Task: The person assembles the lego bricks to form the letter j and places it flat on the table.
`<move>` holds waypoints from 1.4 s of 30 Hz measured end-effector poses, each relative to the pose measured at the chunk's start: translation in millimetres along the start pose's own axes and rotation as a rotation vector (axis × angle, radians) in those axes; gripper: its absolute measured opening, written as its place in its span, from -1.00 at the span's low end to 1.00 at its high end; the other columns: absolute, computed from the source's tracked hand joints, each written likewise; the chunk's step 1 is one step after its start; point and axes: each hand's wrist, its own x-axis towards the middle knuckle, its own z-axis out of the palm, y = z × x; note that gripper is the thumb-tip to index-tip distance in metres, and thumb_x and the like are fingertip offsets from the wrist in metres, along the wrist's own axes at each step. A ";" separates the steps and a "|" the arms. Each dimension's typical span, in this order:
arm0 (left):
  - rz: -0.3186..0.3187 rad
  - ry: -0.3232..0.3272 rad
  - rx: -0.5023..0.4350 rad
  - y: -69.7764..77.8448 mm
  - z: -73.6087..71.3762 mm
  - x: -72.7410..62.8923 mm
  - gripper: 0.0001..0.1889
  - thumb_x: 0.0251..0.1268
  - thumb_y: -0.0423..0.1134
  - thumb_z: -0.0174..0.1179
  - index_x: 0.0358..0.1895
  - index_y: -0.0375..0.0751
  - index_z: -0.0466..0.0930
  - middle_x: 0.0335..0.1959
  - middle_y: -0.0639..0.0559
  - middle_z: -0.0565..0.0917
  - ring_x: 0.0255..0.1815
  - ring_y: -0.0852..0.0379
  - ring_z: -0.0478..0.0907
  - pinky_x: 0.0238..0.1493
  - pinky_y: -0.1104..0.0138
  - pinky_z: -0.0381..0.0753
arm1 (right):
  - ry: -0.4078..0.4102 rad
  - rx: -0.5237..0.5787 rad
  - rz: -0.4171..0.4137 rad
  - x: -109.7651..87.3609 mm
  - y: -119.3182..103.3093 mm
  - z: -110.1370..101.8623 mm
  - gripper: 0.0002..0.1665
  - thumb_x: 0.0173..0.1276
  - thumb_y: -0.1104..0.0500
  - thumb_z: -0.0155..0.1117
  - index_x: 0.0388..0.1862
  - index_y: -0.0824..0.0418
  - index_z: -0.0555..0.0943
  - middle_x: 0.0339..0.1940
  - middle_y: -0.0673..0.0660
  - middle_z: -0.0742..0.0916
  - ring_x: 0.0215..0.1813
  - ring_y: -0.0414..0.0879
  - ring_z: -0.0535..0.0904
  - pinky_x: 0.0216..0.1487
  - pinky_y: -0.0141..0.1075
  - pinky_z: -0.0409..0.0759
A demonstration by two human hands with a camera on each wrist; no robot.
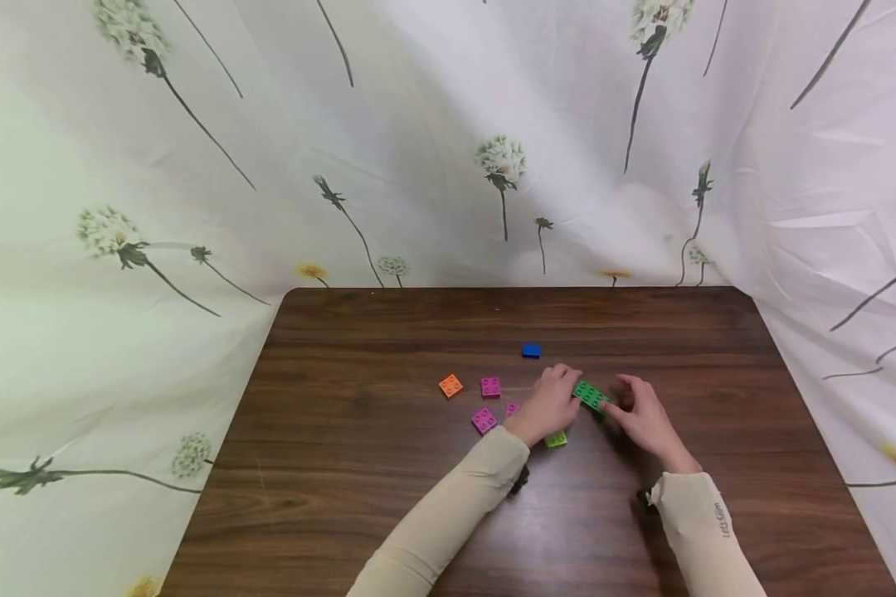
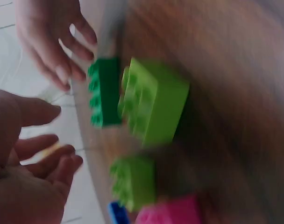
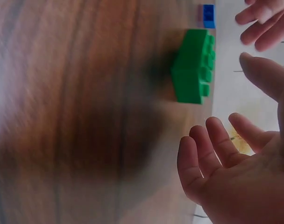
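Note:
A dark green building brick (image 1: 590, 395) with two rows of studs sits on the wooden table between the two hands. The left hand (image 1: 556, 402) hovers at its left end, fingers loosely bent. From the other side the right hand (image 1: 645, 419) reaches toward the brick, its thumb overlapping the near end in the head view. Both wrist views show space between the fingers and the green brick (image 3: 191, 65); neither palm holds anything. Beneath the left hand lie lime green bricks (image 2: 163, 105), partly hidden by it in the head view.
Magenta bricks (image 1: 484, 420) and an orange brick (image 1: 451, 385) lie left of the left hand. A blue brick (image 1: 531, 351) is farther back on the dark wooden table (image 1: 328, 481). A white cloth with dandelion prints (image 1: 433, 166) hangs behind the table.

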 end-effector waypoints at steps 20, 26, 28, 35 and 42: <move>-0.010 -0.064 0.087 19.4 25.7 -0.4 -0.48 0.33 -0.25 0.14 0.36 -0.17 0.36 0.35 -0.07 0.42 0.29 0.00 0.42 0.29 0.30 0.40 | -0.008 -0.030 -0.071 5.4 7.5 12.5 -0.58 0.34 0.29 0.21 0.14 0.44 0.48 0.06 0.42 0.53 0.01 0.23 0.53 0.00 0.06 0.50; 0.024 -0.055 0.170 24.7 31.8 -4.2 -0.51 0.28 -0.26 0.18 0.29 -0.07 0.42 0.30 0.01 0.46 0.21 0.05 0.44 0.23 0.36 0.42 | -0.018 -0.049 -0.077 2.7 9.0 7.5 -0.63 0.32 0.34 0.19 0.10 0.41 0.53 0.02 0.39 0.57 -0.06 0.16 0.55 -0.07 -0.04 0.49; 0.032 -0.052 0.178 27.9 33.1 -6.3 -0.53 0.24 -0.27 0.21 0.25 -0.06 0.45 0.27 0.03 0.48 0.17 0.06 0.44 0.19 0.36 0.44 | -0.030 -0.048 -0.070 1.4 10.2 5.2 -0.63 0.31 0.35 0.19 0.09 0.41 0.53 -0.01 0.37 0.58 -0.11 0.13 0.54 -0.11 -0.10 0.49; 0.071 -0.058 0.201 38.1 37.4 -15.7 -0.50 0.12 -0.26 0.29 0.19 -0.04 0.48 0.20 0.02 0.50 0.04 0.09 0.41 0.10 0.35 0.43 | -0.104 -0.039 -0.079 -3.7 15.1 -3.1 -0.65 0.25 0.37 0.20 0.04 0.39 0.57 -0.03 0.34 0.61 -0.14 0.02 0.51 -0.15 -0.22 0.45; 0.139 -0.052 0.285 46.6 42.0 -28.1 -0.62 0.23 -0.22 0.23 0.13 0.01 0.52 0.06 0.04 0.55 -0.05 0.13 0.42 -0.06 0.40 0.45 | -0.215 0.023 -0.098 -11.2 20.0 -10.8 -0.66 0.20 0.41 0.20 -0.01 0.37 0.59 -0.18 0.24 0.65 -0.34 -0.18 0.51 -0.33 -0.36 0.49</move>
